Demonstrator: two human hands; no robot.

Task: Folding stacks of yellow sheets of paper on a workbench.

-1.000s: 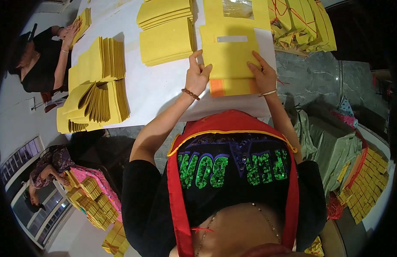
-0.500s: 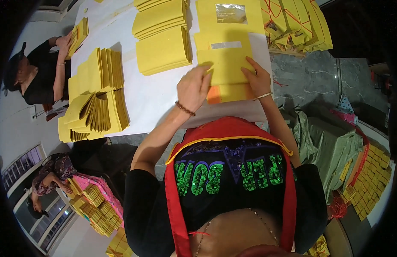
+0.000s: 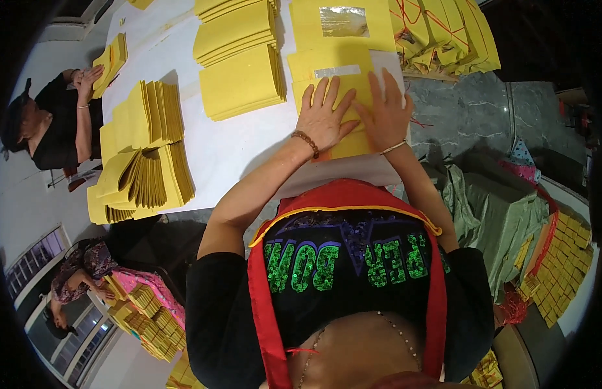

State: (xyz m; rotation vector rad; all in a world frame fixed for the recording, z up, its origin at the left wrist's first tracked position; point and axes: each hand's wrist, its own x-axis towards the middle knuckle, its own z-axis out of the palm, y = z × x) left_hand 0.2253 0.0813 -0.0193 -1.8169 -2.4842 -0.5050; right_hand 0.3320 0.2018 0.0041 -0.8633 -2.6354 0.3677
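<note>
Black short-sleeved top with green sequinned lettering, red apron edged in yellow, brown bead bracelet on left wrist (image 3: 305, 141), thin bangle on right wrist (image 3: 393, 148), fine bead necklace

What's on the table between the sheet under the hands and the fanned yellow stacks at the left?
In the head view, only bare white table lies between the yellow sheet and the fanned stacks.

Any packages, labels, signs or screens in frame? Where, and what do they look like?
Tied paper bundles: table's top right, yellow blocks bound with red string.
Green wrapped packages: floor at right, crumpled green sheeting.
Foil patch: glued on a yellow sheet above both hands, shiny rectangle.
No signs or screens.
</note>
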